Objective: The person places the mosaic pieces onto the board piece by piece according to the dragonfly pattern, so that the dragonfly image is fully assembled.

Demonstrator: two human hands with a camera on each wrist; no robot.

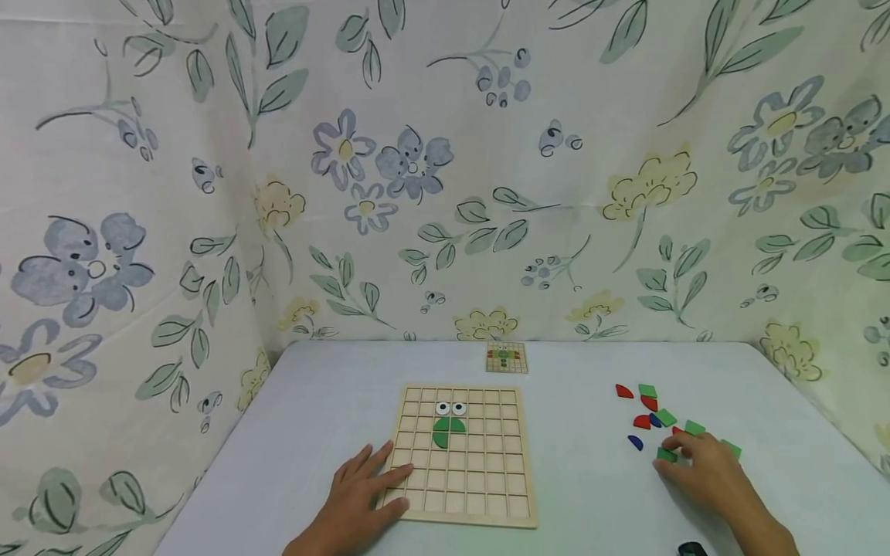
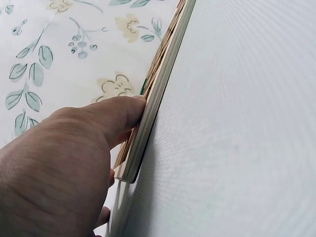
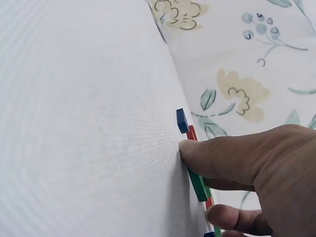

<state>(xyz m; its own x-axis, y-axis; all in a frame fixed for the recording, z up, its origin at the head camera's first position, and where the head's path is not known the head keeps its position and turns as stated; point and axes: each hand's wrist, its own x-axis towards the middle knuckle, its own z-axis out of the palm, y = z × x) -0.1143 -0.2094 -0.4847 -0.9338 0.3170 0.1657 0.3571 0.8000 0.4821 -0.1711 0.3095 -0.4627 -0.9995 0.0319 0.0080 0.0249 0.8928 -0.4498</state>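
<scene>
A wooden grid board lies on the table, with two round eye pieces and several green quarter-circle pieces set in its upper cells. My left hand rests at the board's lower left edge, fingers spread, some over the grid. In the left wrist view, the thumb lies along the board's side. Over at the right, my right hand pinches a green square tile between thumb and forefinger, low at the tabletop. Its other fingers are partly hidden by the hand.
Loose pieces lie around the right hand: red quarter circles, blue pieces and green squares. A small picture card of a figure on a grid stands at the table's back. A dark object shows at the front edge.
</scene>
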